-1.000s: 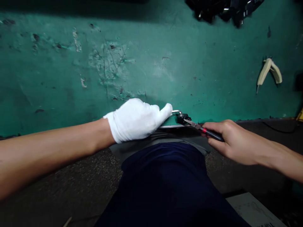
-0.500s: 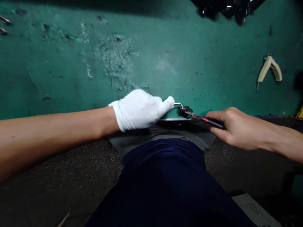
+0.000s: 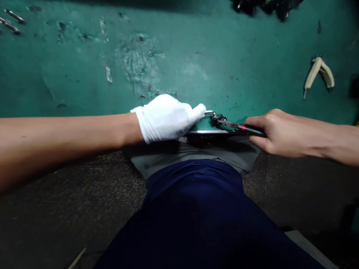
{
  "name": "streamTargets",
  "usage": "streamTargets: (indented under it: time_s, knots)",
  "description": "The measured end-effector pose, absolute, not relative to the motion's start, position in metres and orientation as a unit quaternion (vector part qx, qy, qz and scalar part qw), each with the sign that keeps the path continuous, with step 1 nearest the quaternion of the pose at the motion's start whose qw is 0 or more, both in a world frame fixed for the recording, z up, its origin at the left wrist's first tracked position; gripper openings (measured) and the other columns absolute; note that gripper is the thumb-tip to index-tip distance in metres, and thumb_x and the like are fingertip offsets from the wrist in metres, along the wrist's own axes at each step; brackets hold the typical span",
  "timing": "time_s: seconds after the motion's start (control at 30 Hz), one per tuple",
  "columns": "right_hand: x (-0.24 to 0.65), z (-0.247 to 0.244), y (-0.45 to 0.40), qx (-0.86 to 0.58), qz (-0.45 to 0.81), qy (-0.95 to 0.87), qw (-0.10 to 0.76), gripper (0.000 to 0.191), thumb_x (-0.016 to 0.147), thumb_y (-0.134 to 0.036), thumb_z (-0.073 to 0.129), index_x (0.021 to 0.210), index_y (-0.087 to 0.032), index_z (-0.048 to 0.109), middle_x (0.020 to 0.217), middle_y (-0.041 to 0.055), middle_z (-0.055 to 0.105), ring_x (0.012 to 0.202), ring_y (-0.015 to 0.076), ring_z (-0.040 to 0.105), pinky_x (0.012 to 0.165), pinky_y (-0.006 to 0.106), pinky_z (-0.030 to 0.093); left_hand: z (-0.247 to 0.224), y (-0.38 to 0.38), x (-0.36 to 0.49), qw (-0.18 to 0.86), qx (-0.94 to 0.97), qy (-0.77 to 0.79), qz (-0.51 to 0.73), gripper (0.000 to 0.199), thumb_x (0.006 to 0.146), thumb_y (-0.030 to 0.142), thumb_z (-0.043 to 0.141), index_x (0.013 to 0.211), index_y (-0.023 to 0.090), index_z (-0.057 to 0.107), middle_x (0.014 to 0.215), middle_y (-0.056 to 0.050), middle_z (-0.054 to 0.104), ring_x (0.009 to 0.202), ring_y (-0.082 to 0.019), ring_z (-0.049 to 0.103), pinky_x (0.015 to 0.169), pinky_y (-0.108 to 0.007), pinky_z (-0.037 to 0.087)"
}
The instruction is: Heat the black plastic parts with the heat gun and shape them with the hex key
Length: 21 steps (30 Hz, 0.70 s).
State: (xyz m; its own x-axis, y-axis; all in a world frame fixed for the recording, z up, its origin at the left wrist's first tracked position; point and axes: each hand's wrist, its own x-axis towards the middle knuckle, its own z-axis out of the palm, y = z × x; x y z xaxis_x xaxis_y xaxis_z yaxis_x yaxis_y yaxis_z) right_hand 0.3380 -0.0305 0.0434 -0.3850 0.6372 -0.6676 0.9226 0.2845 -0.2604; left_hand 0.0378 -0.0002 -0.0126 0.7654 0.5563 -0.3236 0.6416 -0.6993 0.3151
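Observation:
My left hand (image 3: 169, 118), in a white glove, is closed round a thin bent metal rod (image 3: 209, 111) that sticks out past the thumb. At the rod's end is a small black part (image 3: 218, 119), too small to make out fully. My bare right hand (image 3: 276, 130) grips a pair of pliers (image 3: 252, 130) with black handles and a red band. Their jaws meet the black part from the right; whether they are clamped on it I cannot tell. Both hands are at the front edge of the green table (image 3: 179, 56).
Cream-handled pliers (image 3: 316, 73) lie on the table at the right. Dark parts with shiny bits (image 3: 269, 6) are piled at the far edge of view. Metal rods (image 3: 12, 20) lie at the far left. My lap in dark blue cloth (image 3: 193, 194) is just below the table edge.
The table and both hands appear higher in the picture, as the view has tipped downward. Both hands keep their grips, and the pliers' jaws stay at the black part.

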Motion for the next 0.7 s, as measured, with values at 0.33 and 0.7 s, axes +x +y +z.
streamTargets:
  time_s: [0.33, 0.7]
  knots:
    - [0.339, 0.044, -0.017, 0.467, -0.202, 0.818, 0.269, 0.020, 0.078, -0.033, 0.073, 0.094, -0.021, 0.076, 0.050, -0.0031, 0.056, 0.038, 0.0091, 0.040, 0.044, 0.029, 0.021, -0.015, -0.002, 0.039, 0.200, 0.913, 0.342, -0.097, 0.041, 0.095, 0.035, 0.039, 0.129, 0.017, 0.055, 0.078, -0.007, 0.065, 0.080, -0.028, 0.068, 0.082, -0.042, 0.040]
    - [0.331, 0.055, -0.018, 0.477, -0.252, 0.805, 0.247, 0.023, 0.088, -0.031, 0.057, 0.102, -0.017, 0.070, 0.066, 0.0036, 0.064, 0.053, 0.0179, 0.054, 0.049, 0.030, 0.034, -0.016, -0.005, 0.046, 0.100, 0.926, 0.363, 0.010, 0.041, 0.104, 0.040, 0.033, 0.116, 0.017, 0.065, 0.075, -0.007, 0.071, 0.060, -0.020, 0.064, 0.062, -0.031, 0.044]
